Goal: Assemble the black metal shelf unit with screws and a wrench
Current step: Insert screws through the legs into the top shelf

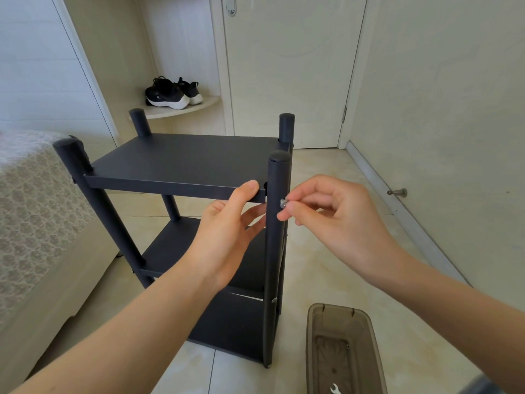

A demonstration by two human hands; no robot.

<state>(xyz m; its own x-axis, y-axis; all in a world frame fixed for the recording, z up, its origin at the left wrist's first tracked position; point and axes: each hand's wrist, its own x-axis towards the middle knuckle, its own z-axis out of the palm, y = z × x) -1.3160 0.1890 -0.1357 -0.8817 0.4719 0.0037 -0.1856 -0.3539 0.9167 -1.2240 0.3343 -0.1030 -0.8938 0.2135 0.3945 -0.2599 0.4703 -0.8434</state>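
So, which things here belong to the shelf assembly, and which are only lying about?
Job: shelf unit, screw pinched by the right hand, left hand holding the top shelf, wrench in the brown box.
Lying about: shoes, door stop, patterned cover.

Left grip (224, 231) around shelf (184, 157) edge; right grip (335, 220), fingertips tight on screw (283, 203).

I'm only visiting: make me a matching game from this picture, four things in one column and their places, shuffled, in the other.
Things:
1. screw
2. wrench
3. shoes
4. left hand

Places:
A. in the brown bin on the floor
B. on the corner ledge
C. gripping the top shelf at its front edge
D. pinched by the right hand against the front post

Pairs: 1-D, 2-A, 3-B, 4-C
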